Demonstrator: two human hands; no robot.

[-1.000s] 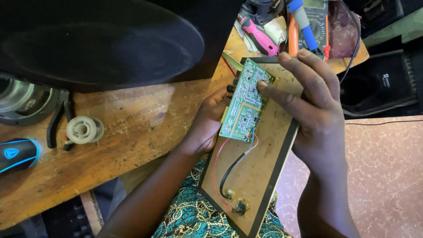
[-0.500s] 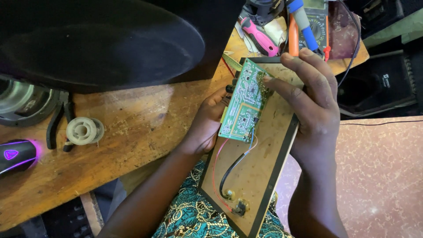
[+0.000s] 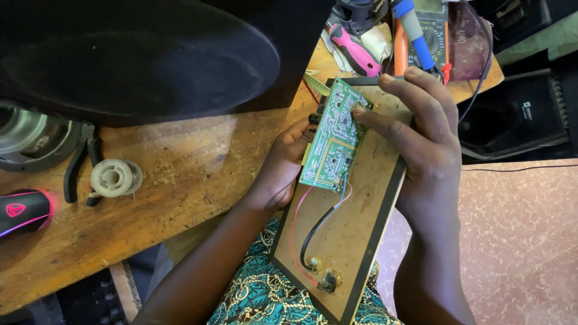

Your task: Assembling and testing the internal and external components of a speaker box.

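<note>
A green circuit board (image 3: 334, 144) lies tilted on the brown back side of a black-edged panel (image 3: 361, 222) resting across my lap. My left hand (image 3: 283, 165) grips the board and the panel's left edge from beneath. My right hand (image 3: 421, 132) holds the panel's right edge, with its fingertips pressed on the upper part of the board. A black cable (image 3: 319, 225) and a thin red wire (image 3: 293, 232) run from the board down to small parts near the panel's lower end.
A worn wooden bench (image 3: 180, 174) holds a large black speaker cone (image 3: 138, 54), a solder spool (image 3: 115, 177), black pliers (image 3: 75, 165), a glowing mouse (image 3: 21, 210), a pink-handled tool (image 3: 355, 51) and a multimeter (image 3: 430, 36). Pink speckled floor (image 3: 524, 241) lies to the right.
My right fingertips have slid a little along the upper part of the board, and the board sits slightly higher on the panel. The mouse's glow has changed from blue to pink.
</note>
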